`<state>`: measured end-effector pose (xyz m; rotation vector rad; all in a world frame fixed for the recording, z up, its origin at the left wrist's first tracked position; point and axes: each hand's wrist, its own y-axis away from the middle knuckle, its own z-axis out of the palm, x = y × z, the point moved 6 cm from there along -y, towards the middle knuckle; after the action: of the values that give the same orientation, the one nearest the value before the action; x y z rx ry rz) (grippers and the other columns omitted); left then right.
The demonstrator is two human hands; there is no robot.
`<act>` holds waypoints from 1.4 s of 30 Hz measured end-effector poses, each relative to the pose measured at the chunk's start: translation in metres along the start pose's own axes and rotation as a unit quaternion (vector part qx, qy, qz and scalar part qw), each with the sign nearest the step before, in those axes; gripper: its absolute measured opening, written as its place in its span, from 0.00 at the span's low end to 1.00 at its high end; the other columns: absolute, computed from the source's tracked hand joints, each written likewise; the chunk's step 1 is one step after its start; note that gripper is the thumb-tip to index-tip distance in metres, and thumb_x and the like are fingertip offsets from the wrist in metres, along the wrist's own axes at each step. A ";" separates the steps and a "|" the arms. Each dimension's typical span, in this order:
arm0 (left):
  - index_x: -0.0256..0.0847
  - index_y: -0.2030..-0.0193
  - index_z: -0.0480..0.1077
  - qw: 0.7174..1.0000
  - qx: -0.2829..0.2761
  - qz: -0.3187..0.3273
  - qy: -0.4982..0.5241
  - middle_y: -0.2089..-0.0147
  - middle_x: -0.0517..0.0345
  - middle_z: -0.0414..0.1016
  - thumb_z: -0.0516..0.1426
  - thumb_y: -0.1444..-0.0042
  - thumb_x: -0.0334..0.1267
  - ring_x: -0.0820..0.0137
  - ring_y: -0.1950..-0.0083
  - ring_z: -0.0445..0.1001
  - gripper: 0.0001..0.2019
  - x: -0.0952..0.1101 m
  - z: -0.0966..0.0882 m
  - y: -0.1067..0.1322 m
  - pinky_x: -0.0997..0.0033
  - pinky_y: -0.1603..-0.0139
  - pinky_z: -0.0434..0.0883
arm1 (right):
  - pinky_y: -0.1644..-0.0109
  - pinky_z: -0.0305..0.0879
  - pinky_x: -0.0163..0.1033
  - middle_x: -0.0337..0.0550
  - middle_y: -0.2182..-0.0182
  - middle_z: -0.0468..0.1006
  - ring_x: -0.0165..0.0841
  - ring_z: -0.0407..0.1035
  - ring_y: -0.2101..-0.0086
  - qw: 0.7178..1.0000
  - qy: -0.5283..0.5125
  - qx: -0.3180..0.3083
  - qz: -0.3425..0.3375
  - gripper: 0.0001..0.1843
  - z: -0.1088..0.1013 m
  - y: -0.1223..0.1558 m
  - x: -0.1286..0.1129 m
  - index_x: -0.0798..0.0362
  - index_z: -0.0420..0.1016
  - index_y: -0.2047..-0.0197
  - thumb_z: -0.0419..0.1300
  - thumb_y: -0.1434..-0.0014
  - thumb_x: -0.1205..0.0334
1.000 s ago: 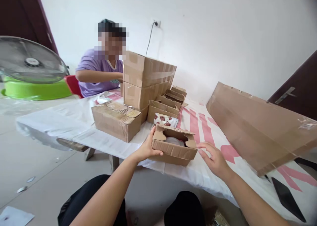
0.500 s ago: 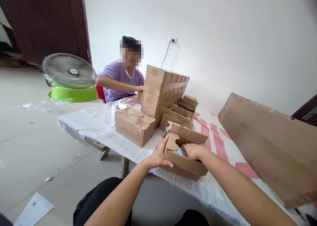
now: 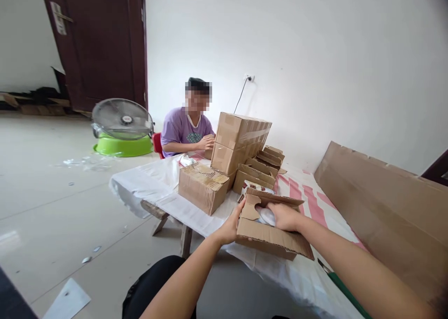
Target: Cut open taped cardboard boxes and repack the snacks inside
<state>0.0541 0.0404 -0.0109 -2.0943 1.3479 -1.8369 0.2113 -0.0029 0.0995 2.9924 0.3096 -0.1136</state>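
A small open cardboard box (image 3: 269,237) rests at the near edge of the low table (image 3: 154,181), its flaps spread. My left hand (image 3: 231,225) grips the box's left side, thumb over the rim. My right hand (image 3: 285,216) reaches down into the box and closes on a white, plastic-wrapped item (image 3: 266,215) inside; most of that item is hidden by the flaps and my fingers.
A closed carton (image 3: 203,187), a stack of two taped cartons (image 3: 240,142) and several folded small boxes (image 3: 261,167) stand behind. A large flat cardboard sheet (image 3: 385,202) leans at the right. A person in a purple shirt (image 3: 185,130) sits across. A fan (image 3: 122,119) sits on a green basin.
My right hand moved from beside the box into it and closed on the white item. The box's front flap folded down. The view lifted and swung, showing the door and more floor.
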 end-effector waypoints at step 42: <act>0.45 0.28 0.32 0.993 0.030 -0.006 0.116 0.34 0.42 0.60 0.68 0.61 0.56 0.50 0.37 0.66 0.62 0.182 0.047 -0.081 0.51 0.38 0.65 | 0.72 0.64 0.35 0.40 0.72 0.74 0.31 0.67 0.73 0.789 -0.588 0.139 -0.114 0.29 -0.034 0.131 0.058 0.54 0.75 0.59 0.71 0.59 0.44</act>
<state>0.1226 -0.0446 0.1625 -1.9128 1.3072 -2.1541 0.2979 -0.1140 0.1439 2.4268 0.4824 -2.0328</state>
